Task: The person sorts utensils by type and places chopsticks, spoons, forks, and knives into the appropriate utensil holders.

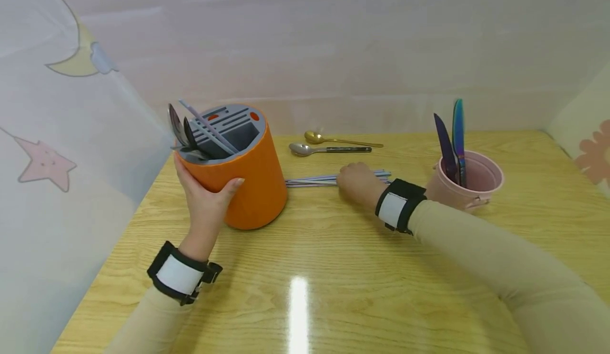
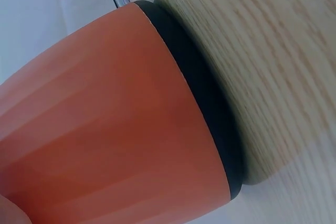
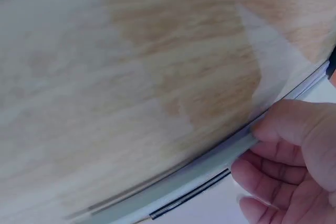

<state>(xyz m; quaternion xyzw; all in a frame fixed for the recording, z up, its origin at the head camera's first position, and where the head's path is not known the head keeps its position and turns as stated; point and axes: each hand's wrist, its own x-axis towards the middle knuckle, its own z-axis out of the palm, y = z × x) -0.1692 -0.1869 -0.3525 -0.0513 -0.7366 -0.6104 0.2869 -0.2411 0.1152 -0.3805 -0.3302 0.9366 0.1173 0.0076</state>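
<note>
My left hand [image 1: 205, 200] grips the side of an orange utensil holder [image 1: 257, 184], its thumb across the front and its other fingers hidden behind. The holder stands on the table, with spoons [image 1: 175, 123] and pale chopsticks [image 1: 209, 126] leaning in its grey slotted top. In the left wrist view its orange wall [image 2: 121, 119] and black base [image 2: 194, 87] fill most of the picture. My right hand [image 1: 359, 183] pinches a bundle of pale metallic chopsticks [image 1: 310, 181] lying on the table. Thumb and index finger meet at the chopsticks [image 3: 210, 161] in the right wrist view.
Behind the chopsticks lie a gold spoon [image 1: 333, 140] and a dark-handled silver spoon [image 1: 329, 149]. A pink bucket [image 1: 450, 192] with iridescent knives [image 1: 458, 142] stands to the right, close to my right forearm. A pale cloth wall [image 1: 333, 52] rises at the table's back edge.
</note>
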